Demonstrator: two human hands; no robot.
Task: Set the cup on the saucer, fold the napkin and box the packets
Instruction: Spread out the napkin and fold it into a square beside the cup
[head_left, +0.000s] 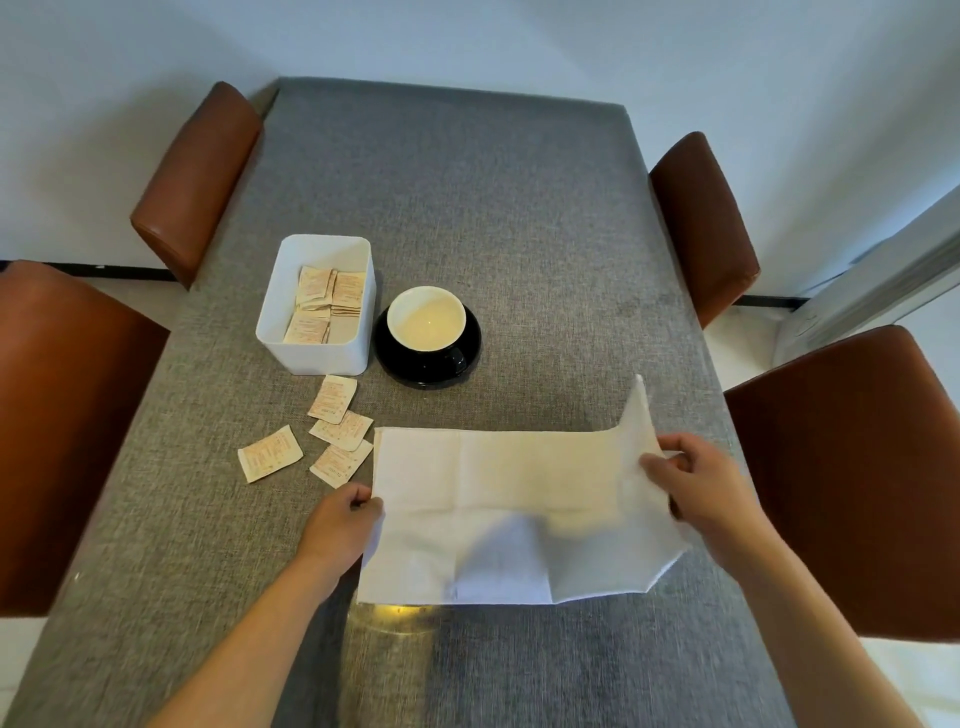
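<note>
My right hand (696, 483) pinches the right edge of the white napkin (498, 514), thumb on top and fingers curled under, lifting that side so its far corner stands up off the table. My left hand (345, 514) pinches the napkin's left edge, fingers curled round the cloth. Between the two hands the napkin hangs spread wide and nearly flat just above the grey tablecloth (467, 208), creases showing across it. I judge the fold is only starting: no layer is yet laid over another.

Beyond the napkin, near the middle of the table, the cup (427, 319) with its pale inside sits on the black saucer (457, 369); that part looks finished.

Just left of the saucer stands the white box (317, 358), with several packets (327, 301) already lying inside. Four loose packets (332, 415) lie on the cloth between the box and my left hand, one a little apart to the left. These, and the napkin, are what is left.

Brown chairs (852, 467) stand along both sides of the table.
</note>
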